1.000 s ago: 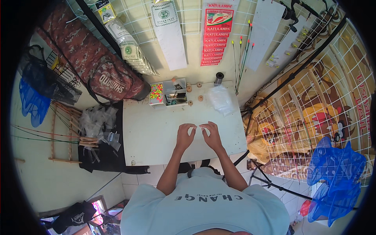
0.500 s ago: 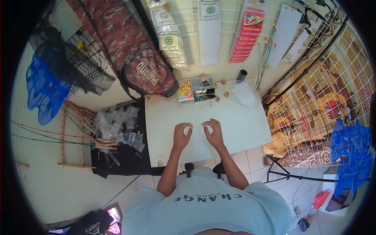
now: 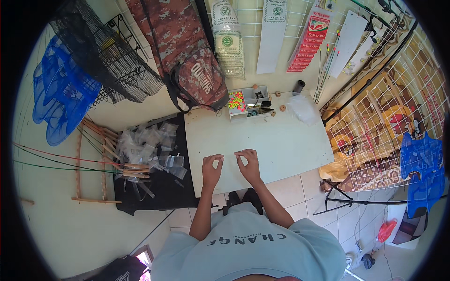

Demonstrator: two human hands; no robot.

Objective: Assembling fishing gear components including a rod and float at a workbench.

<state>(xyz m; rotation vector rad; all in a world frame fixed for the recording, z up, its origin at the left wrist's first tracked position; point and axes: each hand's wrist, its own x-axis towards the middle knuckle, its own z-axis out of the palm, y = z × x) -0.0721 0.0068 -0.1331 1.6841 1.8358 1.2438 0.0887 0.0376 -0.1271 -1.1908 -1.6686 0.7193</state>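
Observation:
Above the near part of the white table (image 3: 262,145), both my hands are held a short way apart with thumb and fingertips pinched. My left hand (image 3: 212,171) is closed; whatever its fingertips hold is too small to make out. My right hand (image 3: 249,169) is closed in a similar pinch facing it, and its contents cannot be made out either. Farther back on the table stands a divided white box (image 3: 238,114). One compartment is full of bright multicoloured beads or small floats (image 3: 237,101), and others hold small dark items.
Clear plastic bags (image 3: 302,109) and a dark spool (image 3: 299,86) lie at the table's back right, near small brown round pieces. Left are many small packets (image 3: 145,143) on black cloth. A camouflage rod bag (image 3: 197,70) leans behind; blue nets (image 3: 61,93) hang at left.
The whole view has shifted, so the table and wall goods sit farther right. Both hands are a little nearer my body, still pinched, with the gap between them slightly smaller.

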